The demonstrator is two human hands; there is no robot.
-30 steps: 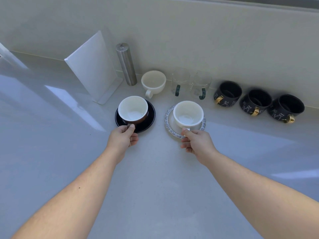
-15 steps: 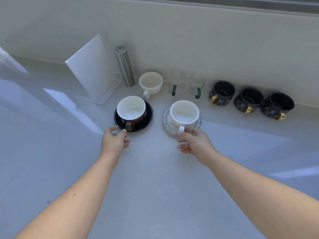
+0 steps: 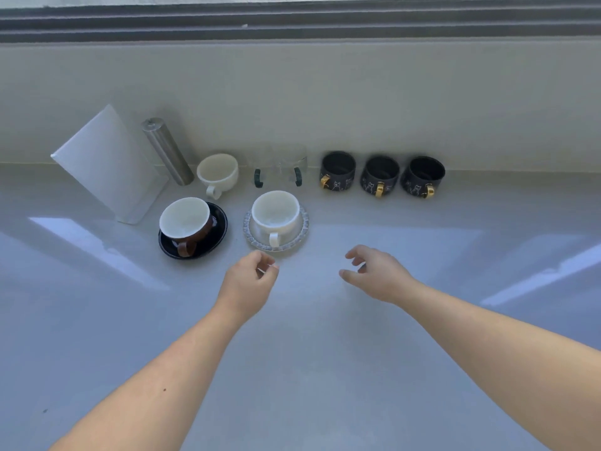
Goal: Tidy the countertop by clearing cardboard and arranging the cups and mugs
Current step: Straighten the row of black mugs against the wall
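Note:
A brown cup (image 3: 185, 222) sits on a black saucer (image 3: 218, 229). To its right a white cup (image 3: 275, 213) stands on a patterned saucer (image 3: 302, 226). Behind them, along the wall, are a white cup (image 3: 217, 172), two glass mugs with green handles (image 3: 279, 164) and three black mugs with gold handles (image 3: 337, 170) (image 3: 380, 174) (image 3: 422, 175). My left hand (image 3: 248, 281) hovers empty just in front of the white cup's saucer, fingers loosely curled. My right hand (image 3: 377, 275) hangs open over bare counter to the right, touching nothing.
A white board stand (image 3: 107, 164) leans at the back left beside an upright steel cylinder (image 3: 167, 151). The pale countertop (image 3: 309, 353) spreads wide below my arms. A wall and window sill (image 3: 292, 24) close off the back.
Both hands have let go of the cup handles and pulled back toward me and to the right. The view has tilted up, showing the window sill.

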